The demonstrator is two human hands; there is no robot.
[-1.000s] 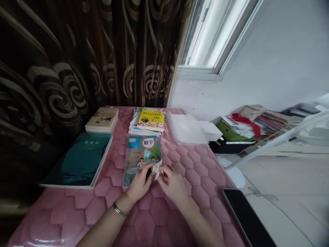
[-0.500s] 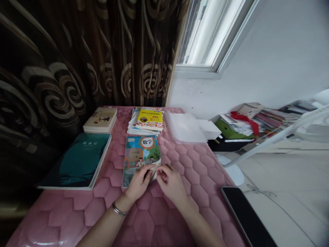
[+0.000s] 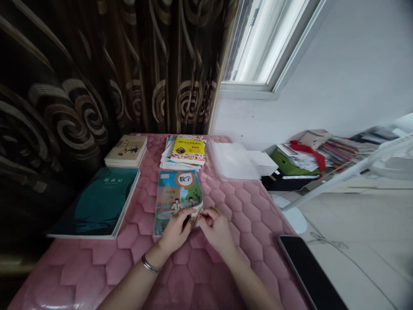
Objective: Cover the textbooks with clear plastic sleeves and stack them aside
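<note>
A mathematics textbook [image 3: 171, 198] with a colourful cover lies on the pink padded table cover [image 3: 180, 280]. Its lower right corner is bent upward and pale pages show there. My left hand [image 3: 177, 228] rests over the book's lower edge, its thumb and fingers closed on the lifted corner. From the right, my right hand [image 3: 214, 226] pinches at the same corner, fingers pressed together. The fingertips of both hands nearly meet. How many pages they hold is hidden.
A large teal book [image 3: 100, 202] and a small beige book stack [image 3: 125, 150] lie left. Behind the textbook is a pile topped by a yellow book [image 3: 189, 148]. Clear plastic sleeves [image 3: 235, 159] lie back right; a dark phone-like slab [image 3: 309, 271] sits at the right edge.
My right hand has shifted slightly and its fingers sit a little differently at the book's corner. My left hand has dipped slightly. The textbook stays in place.
</note>
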